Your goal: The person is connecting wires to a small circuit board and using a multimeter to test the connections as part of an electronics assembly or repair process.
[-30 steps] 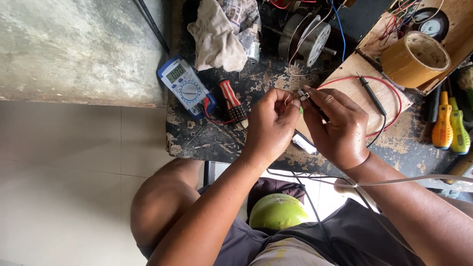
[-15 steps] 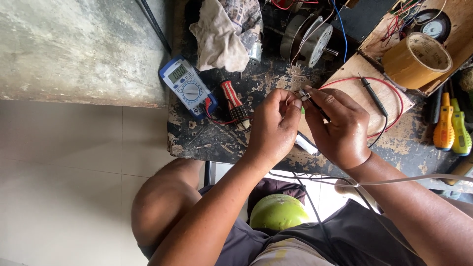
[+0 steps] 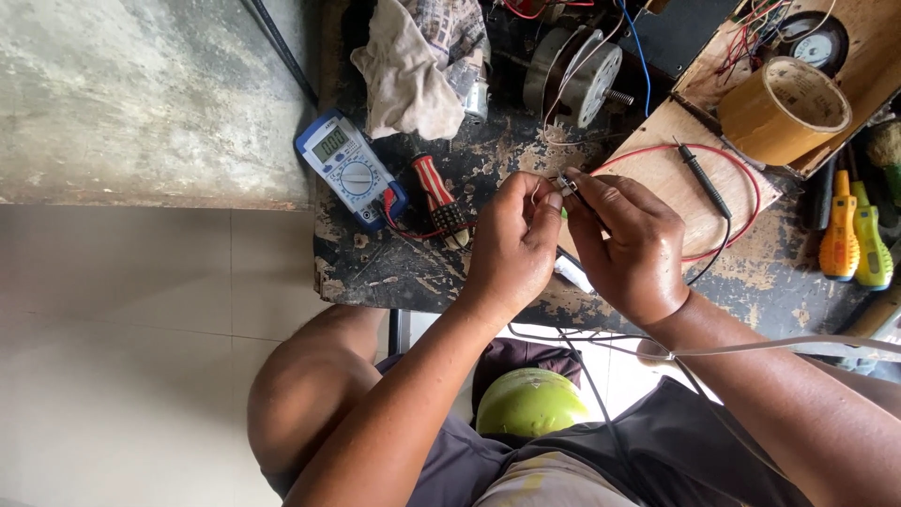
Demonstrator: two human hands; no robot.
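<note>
while our left hand [image 3: 514, 246] and right hand [image 3: 627, 246] both pinch a small metal part [image 3: 566, 183], they sit just right of the blue multimeter [image 3: 350, 169] on the tabletop [image 3: 394, 268].

A small metal part [image 3: 566, 182] is pinched between the left hand [image 3: 514, 246] and right hand [image 3: 627, 246] above the workbench [image 3: 394, 268], right of a blue multimeter [image 3: 349, 169].

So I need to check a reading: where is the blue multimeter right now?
In the head view, the blue multimeter lies on the worn bench's left end, left of the red-and-white striped screwdriver and below the crumpled rag.
</note>
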